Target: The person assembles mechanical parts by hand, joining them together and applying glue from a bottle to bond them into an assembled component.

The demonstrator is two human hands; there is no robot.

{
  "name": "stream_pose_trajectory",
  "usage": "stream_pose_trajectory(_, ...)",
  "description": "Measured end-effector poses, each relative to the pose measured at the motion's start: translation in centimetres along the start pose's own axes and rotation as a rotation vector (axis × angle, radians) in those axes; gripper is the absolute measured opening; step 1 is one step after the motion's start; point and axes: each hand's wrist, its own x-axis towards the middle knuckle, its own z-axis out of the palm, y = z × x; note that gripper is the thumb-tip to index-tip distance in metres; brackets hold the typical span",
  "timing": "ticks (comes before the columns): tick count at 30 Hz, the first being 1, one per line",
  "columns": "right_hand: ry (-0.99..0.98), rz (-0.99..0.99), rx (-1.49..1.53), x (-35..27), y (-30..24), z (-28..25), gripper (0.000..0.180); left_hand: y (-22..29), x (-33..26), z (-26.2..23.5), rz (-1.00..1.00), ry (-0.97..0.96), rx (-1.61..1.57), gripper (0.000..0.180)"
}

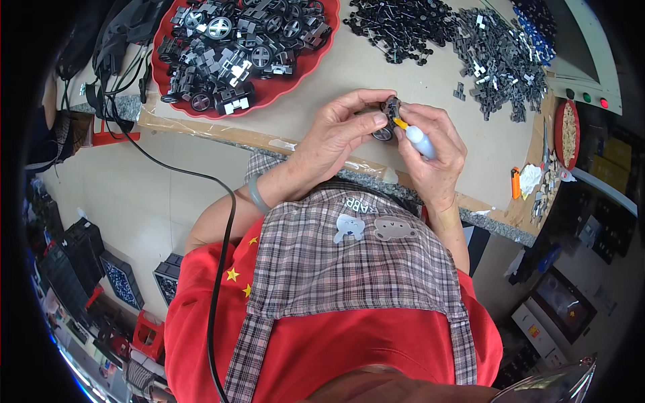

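Holding a small black plastic assembly point(392, 105) with a silver-spoked wheel point(382, 134) in the grip of the left hand point(339, 131), pinched between thumb and fingers near the middle of the front edge of a tan-topped desk point(497, 154). Grasping, in the grip of the right hand point(437, 144), a small pale-blue squeeze bottle point(420, 142), tilted, with its yellow nozzle point(401, 123) pointed at the assembly; with any contact between nozzle and assembly too small to make out. Dressed in a red top point(336, 342) and a grey-and-brown plaid apron point(356, 282), with a pale grey-green bangle point(256, 193) around the left wrist.

Accompanied, at the left end of the desk by the front edge, by a red bowl with a scalloped rim point(306, 70), heaped with black-and-silver wheeled parts point(252, 50). Backed, toward the far edge, by a loose pile of thin black axles with small wheels point(403, 30) and, farther right, by a spread of dark grey plastic pieces point(504, 67), with deep-blue pieces point(534, 33) toward the far right corner. Bordered, near the front right corner, by an orange plastic lighter point(516, 183) just beside a crumpled white wad point(530, 181), and, at the right edge, by a narrow red dish point(558, 134) of pale bits.
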Motion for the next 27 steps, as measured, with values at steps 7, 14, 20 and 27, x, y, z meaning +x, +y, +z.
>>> stream_pose_trajectory(7,-0.037,0.213,0.228,-0.1,0.64,-0.23,0.023,0.33,0.04,-0.01,-0.077,-0.006,-0.046,0.034)
stream_pose_trajectory(14,-0.058,0.344,0.347,0.19,0.61,-0.53,0.021,0.22,0.33,0.23,-0.041,0.004,-0.127,0.033)
stream_pose_trajectory(20,-0.057,0.161,0.136,0.31,0.12,-0.43,0.021,0.36,0.32,0.25,-0.05,0.008,-0.118,0.033)
stream_pose_trajectory(27,-0.023,-0.043,-0.134,0.04,-0.06,-0.28,0.026,0.06,0.11,0.11,-0.026,0.041,-0.043,0.034)
